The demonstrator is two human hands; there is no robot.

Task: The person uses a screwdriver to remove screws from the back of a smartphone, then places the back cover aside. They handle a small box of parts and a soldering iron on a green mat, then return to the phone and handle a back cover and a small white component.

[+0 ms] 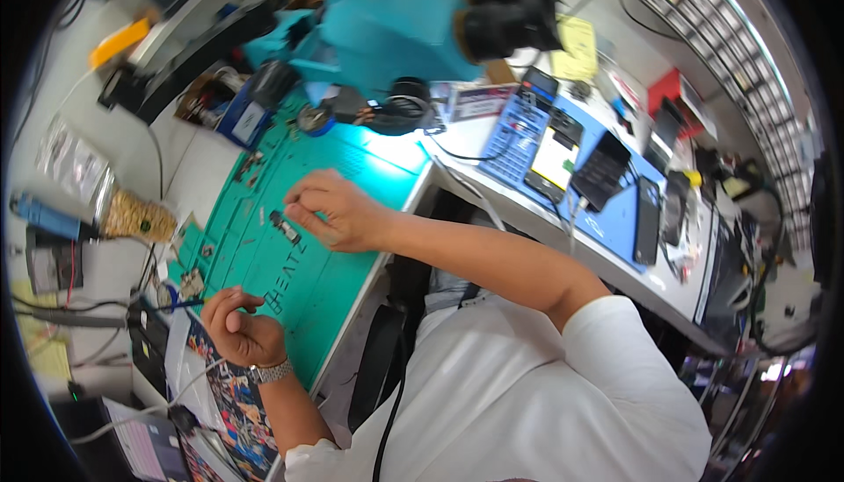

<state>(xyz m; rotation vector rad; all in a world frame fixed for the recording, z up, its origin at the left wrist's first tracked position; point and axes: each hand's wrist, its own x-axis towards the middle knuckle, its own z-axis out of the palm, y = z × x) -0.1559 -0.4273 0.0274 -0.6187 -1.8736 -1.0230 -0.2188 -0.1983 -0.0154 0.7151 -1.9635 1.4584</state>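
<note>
My left hand (243, 331), with a metal-band watch (271, 371) on its wrist, is over the near left part of the green work mat (325, 284). Its fingers are curled closed; what they hold, if anything, I cannot make out. A thin dark blue stick-like tool (182, 303) ends beside its fingertips, and whether it is gripped is unclear. Further out, my right hand (338, 214) hovers above the mat with fingers bent and pressed together, their contents hidden. Just by its thumb is a small black and silver part (286, 228), apparently on the mat.
A teal microscope (396, 20) with black eyepieces looms at the far side, its lamp lighting the mat. On the right, phones (556, 155) lie on a blue mat (607, 222) with cables. A bag of tan pieces (139, 216) stands left; a laptop (141, 438) sits lower left.
</note>
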